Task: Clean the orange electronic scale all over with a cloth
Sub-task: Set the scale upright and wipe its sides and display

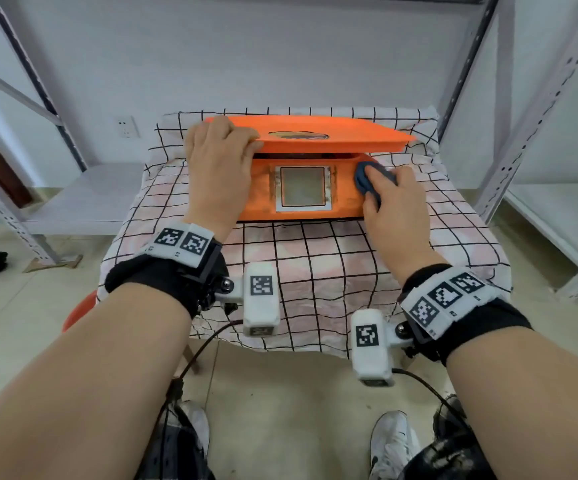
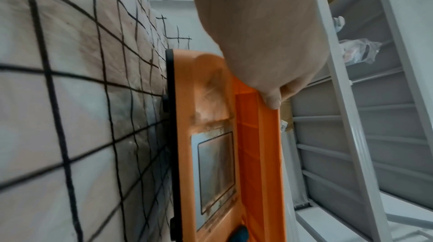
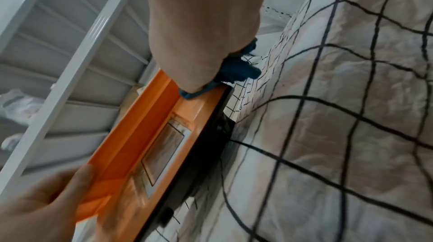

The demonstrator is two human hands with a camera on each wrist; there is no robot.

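Both wrists low in frame; left hand (image 1: 219,157) grips the orange scale (image 1: 301,188) tray's left corner. Right hand (image 1: 393,206) presses the bunched blue cloth (image 1: 363,178) on the front panel's right end, beside the display (image 1: 302,191). Checked tablecloth (image 1: 315,271) bare in front of the scale.

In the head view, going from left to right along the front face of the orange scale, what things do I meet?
left hand → display window → blue cloth → right hand

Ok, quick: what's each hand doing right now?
Left hand: grips the scale at its tray's left corner.
Right hand: holds the cloth, pressing it on the scale's right front.
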